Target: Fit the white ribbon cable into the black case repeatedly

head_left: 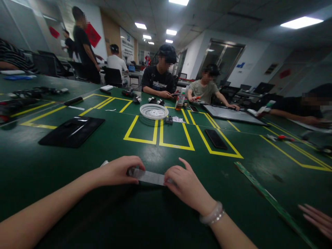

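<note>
A flat, pale grey ribbon cable point(151, 177) stretches sideways between my two hands, low above the green table. My left hand point(127, 170) pinches its left end between thumb and fingers. At the other end, my right hand point(181, 180) is closed on the cable with its index finger raised. Both ends of the cable are partly covered by my fingers. Behind my left wrist a small white piece point(104, 163) peeks out; what it is I cannot tell. To the right of my right hand lies a long, narrow green circuit board strip point(269, 200).
A black glossy panel point(72, 132) lies at left, a black phone point(215, 139) at right. Further back are a white round basket point(154, 111), a bottle point(179, 103) and a large flat panel point(230, 114). Co-workers sit opposite; another person's hand point(317, 219) enters at lower right.
</note>
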`<act>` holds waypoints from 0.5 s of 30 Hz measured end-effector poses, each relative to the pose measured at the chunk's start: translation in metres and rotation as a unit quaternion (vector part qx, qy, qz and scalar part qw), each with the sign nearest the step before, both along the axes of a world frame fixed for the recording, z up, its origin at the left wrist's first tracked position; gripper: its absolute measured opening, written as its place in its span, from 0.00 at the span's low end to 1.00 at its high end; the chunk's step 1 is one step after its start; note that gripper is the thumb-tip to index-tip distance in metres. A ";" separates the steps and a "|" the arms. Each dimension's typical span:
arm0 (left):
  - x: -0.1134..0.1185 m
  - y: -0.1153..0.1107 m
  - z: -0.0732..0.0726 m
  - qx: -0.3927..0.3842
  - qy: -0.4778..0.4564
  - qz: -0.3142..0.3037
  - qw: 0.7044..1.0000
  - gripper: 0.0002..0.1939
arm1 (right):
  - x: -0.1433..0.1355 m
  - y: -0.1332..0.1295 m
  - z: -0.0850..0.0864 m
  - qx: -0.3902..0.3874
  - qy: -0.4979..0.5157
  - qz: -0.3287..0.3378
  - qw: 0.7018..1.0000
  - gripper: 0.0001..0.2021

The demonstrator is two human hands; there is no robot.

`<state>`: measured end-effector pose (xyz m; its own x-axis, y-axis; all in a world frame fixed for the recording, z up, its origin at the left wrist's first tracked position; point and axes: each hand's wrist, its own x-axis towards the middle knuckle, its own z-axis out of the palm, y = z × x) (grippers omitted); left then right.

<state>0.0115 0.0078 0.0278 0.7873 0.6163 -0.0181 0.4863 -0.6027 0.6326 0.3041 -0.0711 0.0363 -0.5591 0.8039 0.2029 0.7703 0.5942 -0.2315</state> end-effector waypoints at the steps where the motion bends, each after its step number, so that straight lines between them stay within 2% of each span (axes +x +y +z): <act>1: 0.000 -0.002 0.001 -0.008 -0.002 0.000 1.000 0.18 | 0.000 0.000 0.000 -0.011 0.000 0.000 1.000 0.05; 4: -0.005 0.000 0.003 -0.032 0.006 0.029 0.999 0.21 | 0.000 0.000 -0.001 -0.021 0.004 0.004 1.000 0.08; 7: -0.013 0.011 0.003 -0.076 0.010 0.053 0.996 0.30 | 0.000 0.000 -0.001 -0.019 0.003 0.010 1.000 0.11; 10: -0.033 0.034 0.002 -0.045 0.008 0.111 0.993 0.36 | -0.001 -0.001 0.001 -0.025 0.002 0.009 1.000 0.12; 12: -0.058 0.055 0.000 0.031 0.038 0.220 0.974 0.40 | -0.001 -0.001 0.003 -0.032 0.001 0.015 0.999 0.13; 13: -0.075 0.066 -0.003 0.073 0.066 0.290 0.952 0.45 | -0.001 -0.001 0.003 -0.034 0.000 0.019 0.999 0.14; 14: -0.094 0.077 -0.006 0.110 0.113 0.363 0.918 0.50 | -0.002 -0.001 0.004 -0.036 -0.002 0.024 0.999 0.14; 15: -0.115 0.086 -0.010 0.132 0.160 0.446 0.871 0.54 | -0.002 -0.002 0.004 -0.037 -0.003 0.029 0.999 0.15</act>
